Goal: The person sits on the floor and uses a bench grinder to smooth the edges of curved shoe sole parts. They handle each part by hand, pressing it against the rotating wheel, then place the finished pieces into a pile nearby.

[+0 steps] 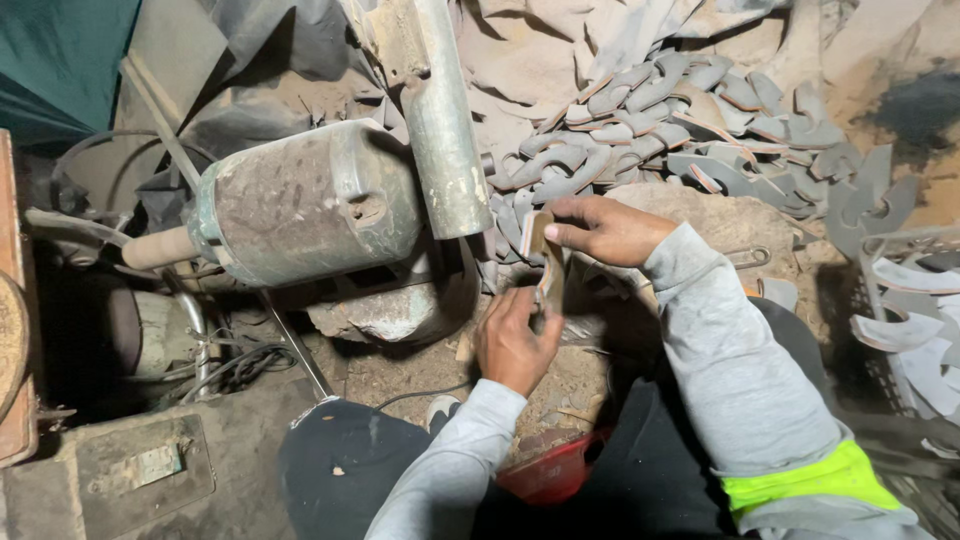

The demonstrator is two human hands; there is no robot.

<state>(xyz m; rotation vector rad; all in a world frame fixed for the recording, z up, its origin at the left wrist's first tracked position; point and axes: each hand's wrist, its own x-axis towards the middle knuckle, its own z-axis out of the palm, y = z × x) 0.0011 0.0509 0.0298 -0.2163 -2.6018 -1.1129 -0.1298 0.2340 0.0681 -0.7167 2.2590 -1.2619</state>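
Both my hands hold one curved flat metal blade [545, 262] upright in front of me. My right hand [605, 230] pinches its upper end. My left hand [515, 340] grips its lower end. The blade stands just right of a grinding wheel [400, 315] under a dusty grey motor housing [305, 200]. A vertical metal pipe [445, 140] runs down beside the housing, close to the blade's top.
A heap of several similar curved blades [680, 120] lies behind my hands. More blades [915, 320] rest in a wire crate at the right. A second motor [150, 335] with cables sits at the left, and a red object [550, 470] lies between my knees.
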